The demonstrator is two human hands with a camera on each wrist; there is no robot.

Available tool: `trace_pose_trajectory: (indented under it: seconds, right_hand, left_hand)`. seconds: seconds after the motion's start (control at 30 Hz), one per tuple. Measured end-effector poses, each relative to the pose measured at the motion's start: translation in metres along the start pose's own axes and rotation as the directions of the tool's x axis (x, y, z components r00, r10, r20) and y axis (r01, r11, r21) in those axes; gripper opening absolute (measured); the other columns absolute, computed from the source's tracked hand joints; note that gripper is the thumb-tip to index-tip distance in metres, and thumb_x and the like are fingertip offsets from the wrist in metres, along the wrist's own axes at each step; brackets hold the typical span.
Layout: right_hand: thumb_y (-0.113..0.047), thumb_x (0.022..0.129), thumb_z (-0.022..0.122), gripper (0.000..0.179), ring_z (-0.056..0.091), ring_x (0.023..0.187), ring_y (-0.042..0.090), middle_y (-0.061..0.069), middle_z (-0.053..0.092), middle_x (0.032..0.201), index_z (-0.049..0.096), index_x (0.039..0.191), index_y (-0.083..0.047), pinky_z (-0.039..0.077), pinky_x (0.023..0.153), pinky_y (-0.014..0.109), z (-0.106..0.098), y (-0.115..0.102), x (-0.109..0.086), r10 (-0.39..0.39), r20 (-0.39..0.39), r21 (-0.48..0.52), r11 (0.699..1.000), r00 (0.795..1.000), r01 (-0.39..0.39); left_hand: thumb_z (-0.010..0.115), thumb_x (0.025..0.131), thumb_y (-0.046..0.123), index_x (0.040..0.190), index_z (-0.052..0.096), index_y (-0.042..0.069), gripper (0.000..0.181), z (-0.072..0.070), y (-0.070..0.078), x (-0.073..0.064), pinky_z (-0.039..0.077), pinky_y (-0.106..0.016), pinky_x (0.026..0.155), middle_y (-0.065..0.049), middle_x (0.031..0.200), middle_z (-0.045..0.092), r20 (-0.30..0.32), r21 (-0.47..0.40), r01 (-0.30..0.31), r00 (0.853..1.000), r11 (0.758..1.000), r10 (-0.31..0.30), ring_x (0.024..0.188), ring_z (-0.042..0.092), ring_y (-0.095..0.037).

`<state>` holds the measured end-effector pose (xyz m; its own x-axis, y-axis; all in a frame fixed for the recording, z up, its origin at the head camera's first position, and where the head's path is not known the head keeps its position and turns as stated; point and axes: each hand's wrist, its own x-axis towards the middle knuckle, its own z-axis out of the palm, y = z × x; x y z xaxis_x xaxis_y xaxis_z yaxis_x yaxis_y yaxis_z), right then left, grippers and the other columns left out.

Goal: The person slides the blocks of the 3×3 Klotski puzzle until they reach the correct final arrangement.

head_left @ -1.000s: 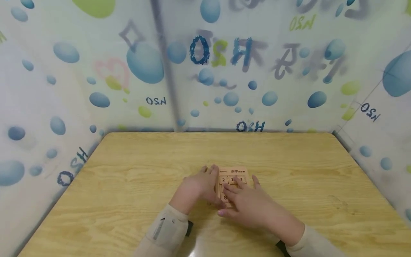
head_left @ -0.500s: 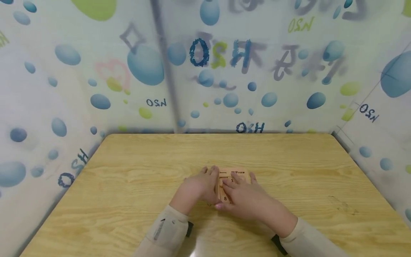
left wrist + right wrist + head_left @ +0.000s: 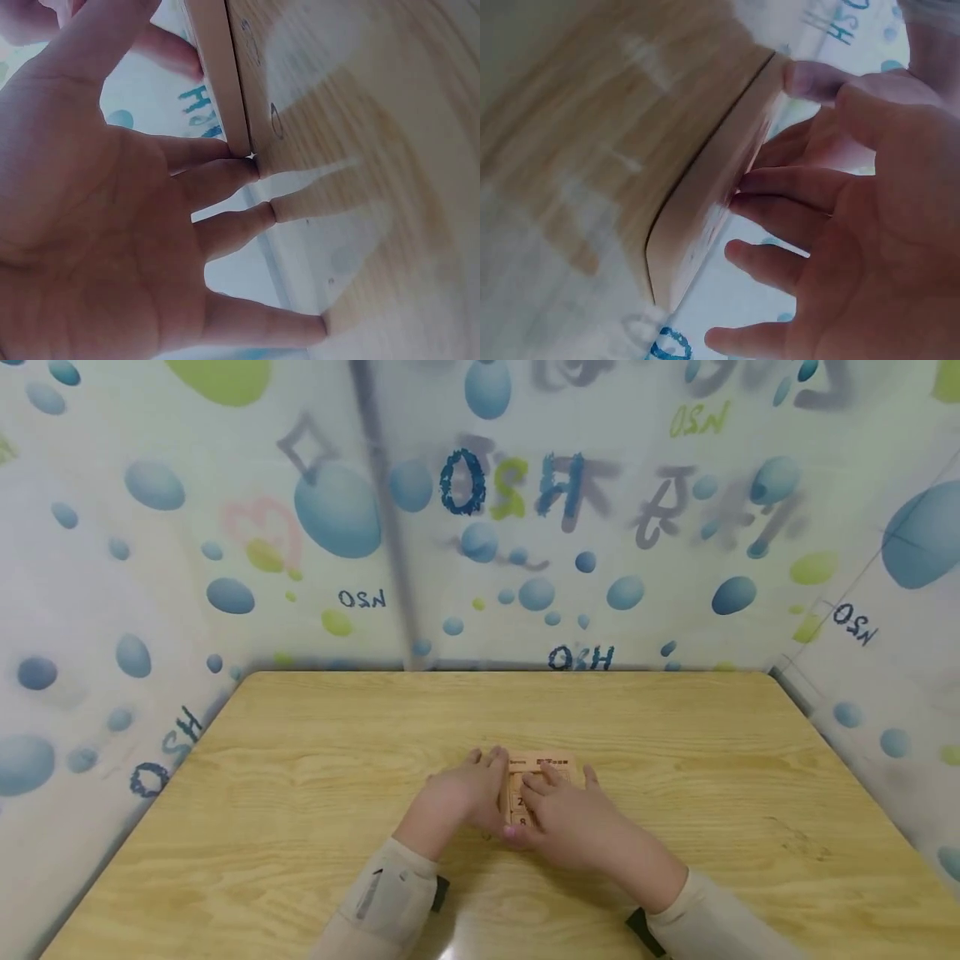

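Left hand (image 3: 467, 792) and right hand (image 3: 579, 822), fingers mostly apart, touch the number puzzle (image 3: 518, 802), long axis pointing away, title (image 3: 552, 762) farthest.

Between the left hand (image 3: 465, 789) and the right hand (image 3: 576, 820), "2" was read on one tile (image 3: 519, 802) and "8" on the neighbouring tile (image 3: 522, 821); print on the wooden board's top strip (image 3: 531, 756), just past the right hand, was too small to read. On the wall (image 3: 450, 585) beyond both hands, large blue-and-green lettering (image 3: 510, 485) showed "H2O" reversed, with smaller blue lettering (image 3: 581, 657) repeating it lower; grey characters (image 3: 663, 506) were blurred, not legible.
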<state>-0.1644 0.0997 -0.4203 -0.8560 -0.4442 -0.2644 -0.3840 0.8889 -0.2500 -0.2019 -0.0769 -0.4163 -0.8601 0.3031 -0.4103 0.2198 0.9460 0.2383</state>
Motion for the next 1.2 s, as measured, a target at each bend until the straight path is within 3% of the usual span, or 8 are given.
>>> trace_pose_trajectory:
  seconds: [0.1,0.2,0.37,0.5,0.73,0.9,1.2]
  right_hand:
    - [-0.067,0.104,0.051,0.078,0.023,0.166,0.033,0.0,0.04,0.172,0.047,0.162,-0.015,0.009,0.125,0.083,0.0,0.001,0.001,-0.033,0.02,0.058,0.998,0.999,0.032]
    - [-0.072,0.101,0.053,0.084,0.021,0.167,0.034,-0.001,0.039,0.173,0.046,0.163,-0.017,0.006,0.124,0.084,-0.004,0.01,-0.005,-0.017,0.03,0.085,0.996,0.999,0.015]
    - [-0.077,0.098,0.053,0.088,0.02,0.167,0.035,0.0,0.04,0.173,0.048,0.161,-0.016,0.005,0.123,0.085,-0.011,0.019,-0.018,0.021,0.041,0.049,0.999,0.999,-0.023]
    - [-0.076,0.098,0.052,0.087,0.022,0.166,0.035,0.0,0.043,0.171,0.05,0.16,-0.015,0.006,0.124,0.085,-0.011,0.016,-0.022,-0.007,0.08,0.035,0.999,0.997,0.004]
    - [-0.077,0.098,0.05,0.089,0.025,0.165,0.037,-0.002,0.039,0.173,0.048,0.161,-0.015,0.011,0.124,0.084,-0.006,0.014,-0.012,0.006,0.061,-0.045,0.999,0.998,-0.003]
    - [-0.084,0.094,0.049,0.099,0.018,0.167,0.037,0.0,0.033,0.176,0.043,0.164,-0.014,0.007,0.124,0.084,-0.006,0.021,-0.003,-0.001,0.068,-0.022,1.0,0.998,0.002]
    - [-0.077,0.096,0.056,0.092,0.03,0.162,0.042,0.008,0.045,0.169,0.054,0.156,-0.008,0.008,0.122,0.086,-0.01,0.026,-0.03,0.075,0.083,-0.053,0.996,0.994,-0.071]
  left_hand:
    - [0.091,0.078,0.058,0.172,0.021,0.016,0.124,0.0,-0.001,-0.001,0.032,-0.081,0.12,-0.003,0.18,0.022,0.007,-0.011,0.001,1.0,1.0,-0.001,0.167,0.021,-0.03]
    - [0.093,0.074,0.06,0.172,0.02,0.015,0.13,-0.001,0.0,-0.002,0.031,-0.082,0.119,-0.005,0.179,0.023,0.004,-0.023,-0.001,1.0,1.0,0.001,0.167,0.021,-0.031]
    - [0.095,0.064,0.067,0.171,0.019,0.013,0.142,-0.002,0.001,-0.002,0.029,-0.083,0.119,-0.006,0.179,0.025,-0.014,-0.03,-0.006,1.0,1.0,0.005,0.167,0.022,-0.032]
    - [0.096,0.065,0.065,0.172,0.02,0.014,0.14,-0.002,0.001,-0.003,0.028,-0.082,0.12,-0.007,0.179,0.025,-0.015,-0.03,0.007,1.0,1.0,-0.007,0.167,0.023,-0.032]
    - [0.095,0.065,0.067,0.172,0.02,0.013,0.141,0.001,-0.003,-0.001,0.03,-0.084,0.118,-0.008,0.178,0.026,-0.011,-0.037,0.0,1.0,0.999,-0.001,0.166,0.023,-0.032]
    - [0.094,0.067,0.068,0.172,0.019,0.013,0.14,0.004,-0.005,0.001,0.03,-0.083,0.119,-0.005,0.179,0.024,0.008,-0.046,0.01,1.0,0.999,-0.01,0.167,0.022,-0.032]
    - [0.097,0.065,0.063,0.172,0.017,0.013,0.143,-0.001,-0.001,0.0,0.025,-0.083,0.12,-0.007,0.179,0.022,0.004,-0.056,0.012,1.0,0.998,-0.012,0.167,0.021,-0.033]
